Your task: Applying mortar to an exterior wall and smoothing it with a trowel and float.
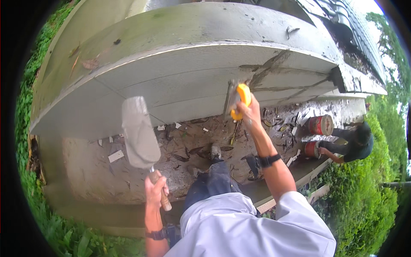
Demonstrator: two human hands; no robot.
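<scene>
My left hand [154, 189] is closed round the wooden handle of a trowel [132, 118], whose broad blade carries a thick layer of wet grey mortar [144, 147]. The blade points up and away from me, apart from the wall. My right hand [251, 113] grips the yellow handle of a plastering trowel [244, 94]. Its flat blade stands on edge at the face of the grey panelled wall [184, 81]; whether it touches is hard to tell. Dark mortar streaks [272, 68] run over the wall's joints just right of that blade.
Leaves, white scraps and a pale offcut [115, 156] litter the muddy floor [94, 171]. A wide ledge [180, 32] tops the wall. To the right, a co-worker [357, 141] bends beside two red buckets [321, 125]. A low kerb [312, 173] and green plants [359, 192] lie behind me.
</scene>
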